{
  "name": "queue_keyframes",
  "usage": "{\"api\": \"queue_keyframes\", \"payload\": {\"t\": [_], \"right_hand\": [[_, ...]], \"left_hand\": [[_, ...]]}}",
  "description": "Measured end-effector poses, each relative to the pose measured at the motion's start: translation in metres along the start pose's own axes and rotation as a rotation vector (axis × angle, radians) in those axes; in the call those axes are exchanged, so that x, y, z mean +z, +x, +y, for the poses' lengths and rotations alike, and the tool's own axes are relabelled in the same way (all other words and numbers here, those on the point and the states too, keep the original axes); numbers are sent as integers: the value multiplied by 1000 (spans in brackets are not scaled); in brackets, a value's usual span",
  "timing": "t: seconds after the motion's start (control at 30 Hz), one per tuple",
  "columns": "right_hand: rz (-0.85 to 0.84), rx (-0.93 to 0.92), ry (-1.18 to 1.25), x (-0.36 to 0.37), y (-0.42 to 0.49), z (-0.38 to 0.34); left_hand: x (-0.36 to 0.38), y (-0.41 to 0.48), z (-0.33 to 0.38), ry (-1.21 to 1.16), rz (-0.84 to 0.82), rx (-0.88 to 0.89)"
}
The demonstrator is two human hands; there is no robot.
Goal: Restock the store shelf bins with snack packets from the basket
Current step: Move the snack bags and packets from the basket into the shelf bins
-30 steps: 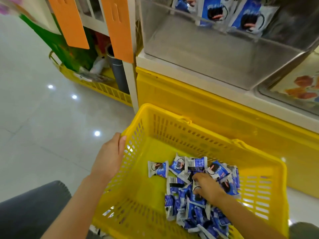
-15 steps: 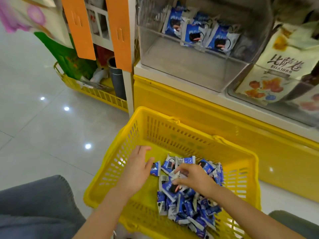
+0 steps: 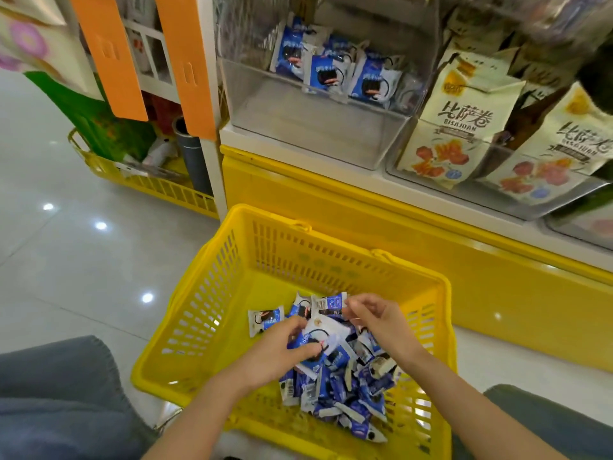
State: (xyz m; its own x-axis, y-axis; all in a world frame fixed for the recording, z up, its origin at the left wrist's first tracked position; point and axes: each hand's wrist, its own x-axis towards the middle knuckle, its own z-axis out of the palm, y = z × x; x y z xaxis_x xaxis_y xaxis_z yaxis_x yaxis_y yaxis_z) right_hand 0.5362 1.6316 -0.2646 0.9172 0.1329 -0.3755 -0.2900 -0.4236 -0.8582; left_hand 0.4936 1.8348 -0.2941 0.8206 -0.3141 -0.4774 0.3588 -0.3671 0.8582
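Basket (image 3: 232, 293) (yellow, slotted) is set on the floor (image 3: 83, 260). Above & behind it, a clear bin (image 3: 315, 127) on the shelf (image 3: 232, 137) is seen w/ a few blue packets (image 3: 331, 73) at its back. Snack packets (image 3: 348, 393) are heaped in the basket's right half. Over the heap, hands are held close together: one packet (image 3: 315, 340) is gripped by left hand (image 3: 275, 350); right hand (image 3: 378, 318) is curled at a packet edge, grip can't be told.

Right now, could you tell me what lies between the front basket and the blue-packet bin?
Head view: the shelf's white ledge and yellow base panel.
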Motion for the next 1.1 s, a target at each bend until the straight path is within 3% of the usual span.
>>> {"api": "queue_keyframes", "payload": {"t": [0.07,0.2,0.3,0.53,0.63,0.73,0.83,0.93,1.0,1.1], "right_hand": [[43,46,-320,-12,2,27],[-306,271,-728,-29,-6,82],[-370,224,-984,-27,-8,101],[-199,179,-924,-19,-3,87],[-91,130,-623,-17,-3,63],[-125,64,-258,-9,-9,32],[-179,-3,-224,0,-18,8],[-155,-115,-337,6,-25,-7],[-125,-157,-388,8,-29,-15],[-87,-139,-333,12,-34,-25]], "left_hand": [[2,2,-3,-15,67,-29],[3,6,-6,-74,146,-44],[4,7,-8,-87,183,-53],[8,9,-4,-156,271,-134],[10,9,-6,-158,327,-191],[11,7,-7,-191,334,-227],[14,3,-2,-352,276,-322],[14,-11,11,-522,84,-335],[14,-21,20,-495,-68,-254],[17,-31,30,-360,-156,-179]]}}
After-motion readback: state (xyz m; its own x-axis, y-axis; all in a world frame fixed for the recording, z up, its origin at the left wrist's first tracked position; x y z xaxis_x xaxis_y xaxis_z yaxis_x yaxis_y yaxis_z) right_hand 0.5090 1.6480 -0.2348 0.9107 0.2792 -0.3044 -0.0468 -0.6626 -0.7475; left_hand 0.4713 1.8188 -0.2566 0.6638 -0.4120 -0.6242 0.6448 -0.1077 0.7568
